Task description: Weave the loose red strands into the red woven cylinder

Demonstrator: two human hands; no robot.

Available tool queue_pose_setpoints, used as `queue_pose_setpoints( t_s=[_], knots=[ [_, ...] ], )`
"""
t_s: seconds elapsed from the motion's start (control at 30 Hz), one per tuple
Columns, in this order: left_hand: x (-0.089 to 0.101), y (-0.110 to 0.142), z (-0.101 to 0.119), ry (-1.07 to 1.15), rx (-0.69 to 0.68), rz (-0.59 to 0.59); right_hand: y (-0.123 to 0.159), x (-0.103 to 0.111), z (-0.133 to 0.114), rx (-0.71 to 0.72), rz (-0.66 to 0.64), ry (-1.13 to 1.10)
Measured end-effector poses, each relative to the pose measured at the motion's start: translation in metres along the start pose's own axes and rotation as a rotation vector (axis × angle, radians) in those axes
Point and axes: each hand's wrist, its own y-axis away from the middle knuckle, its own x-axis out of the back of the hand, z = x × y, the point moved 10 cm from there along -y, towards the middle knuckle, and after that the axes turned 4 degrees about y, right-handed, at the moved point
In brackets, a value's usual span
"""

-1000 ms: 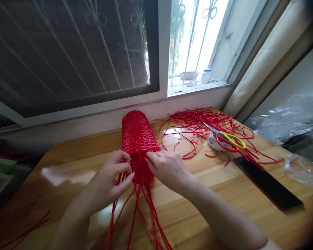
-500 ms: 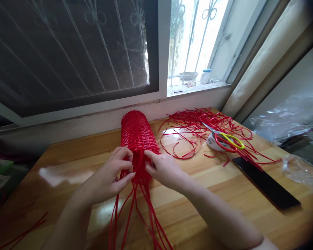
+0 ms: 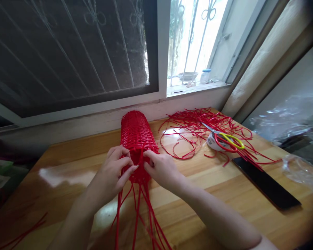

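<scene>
A red woven basket (image 3: 138,130) lies on its side on the wooden table, its open end towards me. Long loose red strands (image 3: 137,208) trail from that end over the near table edge. My left hand (image 3: 118,170) is at the left of the opening, thumb and index finger pinched together at a red strand. At the right of the rim, my right hand (image 3: 163,168) has curled fingers and its index fingertip against a short upright strand (image 3: 141,154). The fingers partly hide the opening.
To the right lies a tangled heap of red strands (image 3: 193,121), with red-and-yellow-handled scissors (image 3: 231,140) over a white roll (image 3: 212,142). A flat black object (image 3: 267,184) is nearer me. Clear plastic (image 3: 299,170) is at the right edge; a window (image 3: 94,52) stands behind.
My left thumb and index finger have closed together and shifted slightly right and up. The right hand has barely moved. The trailing strands have swung a little.
</scene>
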Motion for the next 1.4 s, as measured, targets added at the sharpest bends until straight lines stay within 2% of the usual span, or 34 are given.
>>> queue_pose_setpoints(
  t_s=[0.07, 0.17, 0.27, 0.33, 0.47, 0.6, 0.67, 0.77, 0.87, 0.93, 1.0, 1.1, 1.17, 1.4],
  knots=[
    [0.004, 0.002, -0.002, -0.031, 0.022, 0.077, 0.001, 0.009, -0.002, 0.043, 0.138, -0.053],
    [0.007, 0.005, -0.006, -0.023, 0.09, 0.134, 0.007, 0.024, -0.015, 0.212, 0.303, -0.063],
    [0.008, 0.007, -0.012, 0.028, 0.174, 0.133, 0.013, 0.038, -0.028, 0.317, 0.341, 0.02],
    [0.008, 0.007, -0.014, 0.079, 0.215, 0.114, 0.015, 0.046, -0.032, 0.325, 0.29, 0.065],
    [0.005, 0.002, -0.011, 0.147, 0.213, 0.044, 0.018, 0.054, -0.031, 0.313, 0.083, 0.07],
    [0.006, -0.003, -0.008, 0.117, 0.185, 0.031, 0.011, 0.038, -0.007, 0.226, -0.171, 0.055],
    [0.013, -0.005, -0.003, 0.111, 0.162, 0.083, 0.004, 0.034, 0.011, 0.137, -0.197, 0.081],
    [0.02, -0.011, 0.019, 0.14, 0.054, 0.148, -0.003, 0.037, 0.026, 0.05, -0.16, 0.099],
    [0.004, -0.023, 0.051, 0.208, -0.1, 0.033, -0.003, 0.037, 0.031, -0.002, -0.203, 0.028],
    [-0.01, -0.031, 0.062, 0.256, -0.121, -0.043, -0.001, 0.034, 0.03, 0.01, -0.27, -0.077],
    [-0.017, -0.037, 0.058, 0.293, -0.051, -0.063, 0.001, 0.033, 0.027, 0.041, -0.309, -0.196],
    [-0.023, -0.04, 0.038, 0.377, 0.124, -0.074, -0.001, 0.035, 0.026, 0.076, -0.318, -0.345],
    [-0.025, -0.037, 0.028, 0.448, 0.194, -0.092, -0.002, 0.036, 0.026, 0.09, -0.318, -0.416],
    [-0.016, -0.029, 0.014, 0.535, 0.271, -0.079, -0.006, 0.03, 0.026, 0.092, -0.328, -0.531]
  ],
)
